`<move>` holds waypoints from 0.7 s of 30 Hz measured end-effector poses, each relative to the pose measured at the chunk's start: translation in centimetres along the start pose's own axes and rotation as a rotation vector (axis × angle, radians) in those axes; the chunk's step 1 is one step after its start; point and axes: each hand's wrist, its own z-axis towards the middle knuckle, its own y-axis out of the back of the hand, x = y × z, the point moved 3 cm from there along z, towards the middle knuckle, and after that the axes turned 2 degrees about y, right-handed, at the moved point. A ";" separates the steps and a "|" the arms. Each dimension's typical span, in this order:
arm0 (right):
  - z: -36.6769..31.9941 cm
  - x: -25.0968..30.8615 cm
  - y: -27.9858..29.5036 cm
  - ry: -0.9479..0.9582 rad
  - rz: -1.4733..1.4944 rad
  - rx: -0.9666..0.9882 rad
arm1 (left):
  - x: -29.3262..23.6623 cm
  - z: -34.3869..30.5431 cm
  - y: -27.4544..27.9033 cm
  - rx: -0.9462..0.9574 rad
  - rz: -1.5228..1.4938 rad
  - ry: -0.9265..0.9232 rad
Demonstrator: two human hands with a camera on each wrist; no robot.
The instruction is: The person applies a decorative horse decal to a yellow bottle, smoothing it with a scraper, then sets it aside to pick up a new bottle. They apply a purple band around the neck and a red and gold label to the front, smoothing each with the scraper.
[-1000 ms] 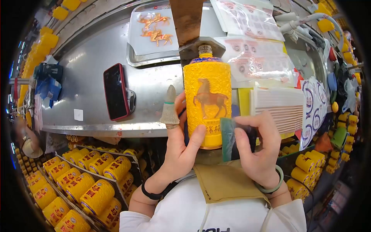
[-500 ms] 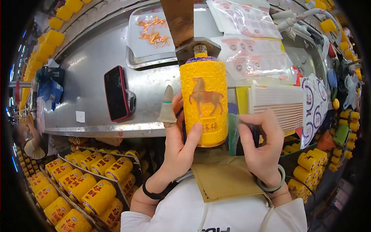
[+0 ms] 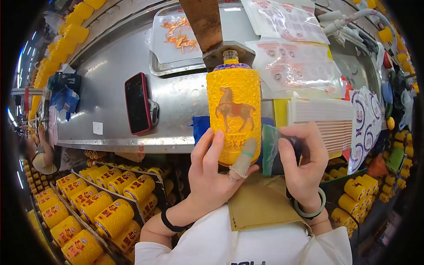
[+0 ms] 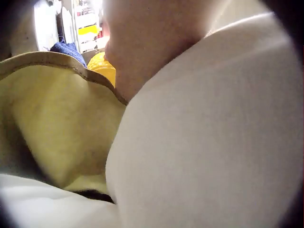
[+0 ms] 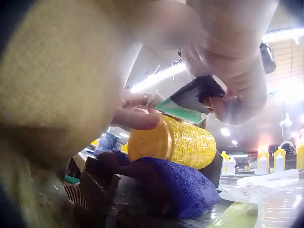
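Note:
A yellow embossed bottle (image 3: 234, 117) with a brown horse picture lies neck-away against a dark metal holder (image 3: 210, 57). Blue cloth (image 3: 201, 129) shows on either side of it, and in the right wrist view it lies under the bottle as a purple-blue cloth (image 5: 178, 187). My left hand (image 3: 216, 176) touches the bottle's lower front; one finger wears a knitted finger cot (image 3: 244, 161) and lies over the gold characters. Between thumb and fingers, my right hand (image 3: 304, 163) pinches a dark scraper with a green translucent edge (image 3: 268, 150), beside the bottle's right side. Clothing mostly fills the left wrist view.
A metal tray (image 3: 161, 70) with horse decals (image 3: 181, 42) sits at the back. Decal sheets (image 3: 296, 66) and a striped stack (image 3: 324, 119) lie to the right. A phone (image 3: 137, 104) lies left. Crates of yellow bottles (image 3: 112, 216) stand below the table edge.
My left hand has turned over from holding the bottle's left side, bringing its finger cot across the lower front. The scraper has moved off the bottle's lower edge to its right side.

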 end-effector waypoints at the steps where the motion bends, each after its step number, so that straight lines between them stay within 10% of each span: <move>1: 0.0 0.0 0.1 -0.005 -0.003 0.001 | -0.1 0.1 0.0 -0.014 0.002 0.007; 21: 0.4 3.0 -0.4 0.129 -0.191 0.164 | 1.7 -0.6 -0.5 -0.188 -0.231 0.069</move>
